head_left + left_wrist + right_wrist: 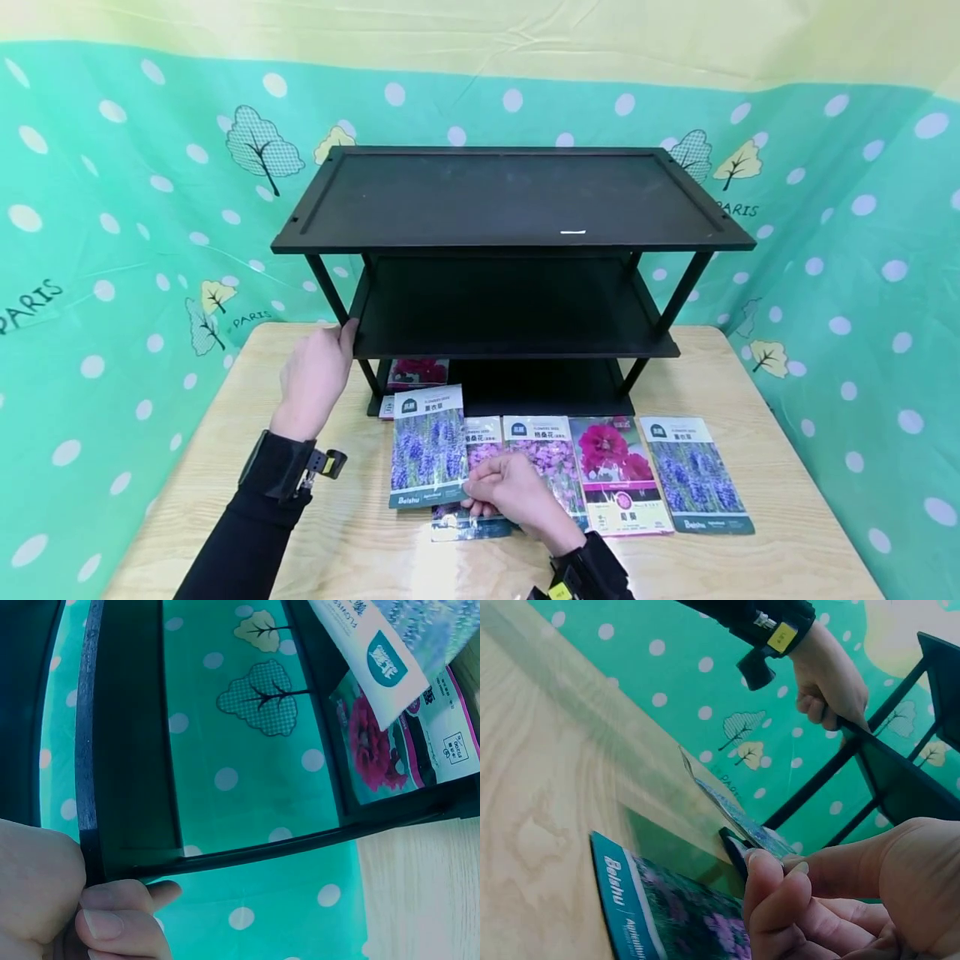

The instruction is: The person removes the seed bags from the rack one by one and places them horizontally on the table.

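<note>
My right hand (517,496) pinches the lower right corner of a seed packet with purple-blue flowers (427,450). The packet tilts in front of the bottom shelf's left end, its top overlapping that shelf in the head view. My left hand (318,375) grips the left front corner of the middle shelf (517,308) of a black three-tier rack. In the left wrist view, its fingers (120,919) curl round the shelf edge by the post. On the bottom shelf lies a packet with red flowers (375,742), partly covered by the held one.
In front of the rack, a row of seed packets lies on the wooden table (780,450): pink-flowered ones (543,429), a magenta-flowered one (615,467) and a purple-blue one (697,479). A small white strip (573,232) is on the top shelf. A dotted green cloth (112,250) hangs behind.
</note>
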Demonstrator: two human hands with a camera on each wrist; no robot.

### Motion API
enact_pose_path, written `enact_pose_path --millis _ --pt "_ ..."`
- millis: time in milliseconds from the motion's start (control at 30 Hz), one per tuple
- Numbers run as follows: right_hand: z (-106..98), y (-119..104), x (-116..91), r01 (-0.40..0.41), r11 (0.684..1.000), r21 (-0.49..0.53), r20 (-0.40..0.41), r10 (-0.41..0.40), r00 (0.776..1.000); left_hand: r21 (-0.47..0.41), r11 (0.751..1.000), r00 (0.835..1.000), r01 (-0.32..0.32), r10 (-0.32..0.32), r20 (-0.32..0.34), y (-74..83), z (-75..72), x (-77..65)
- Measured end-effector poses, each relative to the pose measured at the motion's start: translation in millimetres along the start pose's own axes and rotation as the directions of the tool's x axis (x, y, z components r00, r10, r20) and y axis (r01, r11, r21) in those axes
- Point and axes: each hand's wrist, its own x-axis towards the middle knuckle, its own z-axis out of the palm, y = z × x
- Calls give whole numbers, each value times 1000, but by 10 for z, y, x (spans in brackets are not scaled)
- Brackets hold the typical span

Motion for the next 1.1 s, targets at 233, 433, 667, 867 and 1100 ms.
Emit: enact_pose_path --millis 233,433,667,867,1100 --pt "49 91 -48 -29 1000 7 47 28 998 4 1000 1000 11 -11 12 8 -20 -5" --pt "129 159 -72 -18 1000 -3 75 18 997 3 1000 1000 29 -29 9 25 -28 3" --pt "225 223 -86 -97 992 87 99 88 991 16 999 999 34 -34 4 31 -20 -2" --pt "243 242 -50 -107 993 58 116 100 988 10 1000 1000 29 -29 3 22 -13 -5" --pt "296 251 -17 -98 994 43 126 92 988 2 999 999 48 -48 24 36 -30 -12"
